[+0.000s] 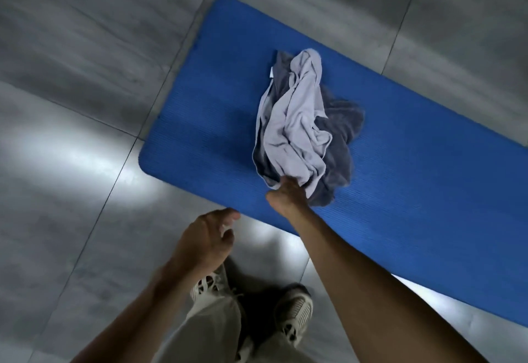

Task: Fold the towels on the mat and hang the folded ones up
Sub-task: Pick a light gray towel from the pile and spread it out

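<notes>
Head view. Towels lie in one crumpled heap on the long blue foam mat [400, 191], roughly at its middle, with the mat's rounded short end off to the heap's left. Count: two towels, a pale lilac terry towel [294, 122] on top and a dark grey terry towel [340, 145] under and to the right of it. One mat. Neither towel is folded; no rail or hook for hanging is in view.

The heap's long axis runs away from the person, slightly tilted to the right. Its near end points at the right hand [287, 195], which is at the heap's near edge, touching the pale lilac towel; the fingers reach in under the cloth and are hidden, so whether they have closed on it cannot be told. The left hand [205, 238] hangs short of the heap, at the mat's near edge, fingers loosely curled, holding nothing. The right hand is plainly the nearer.

Judgement: the step in hand is taking the top towel off the heap; the task is at its start.

Two pale mesh shoes [294, 315] stand on the grey tiled floor [85, 77], near side of the mat.
</notes>
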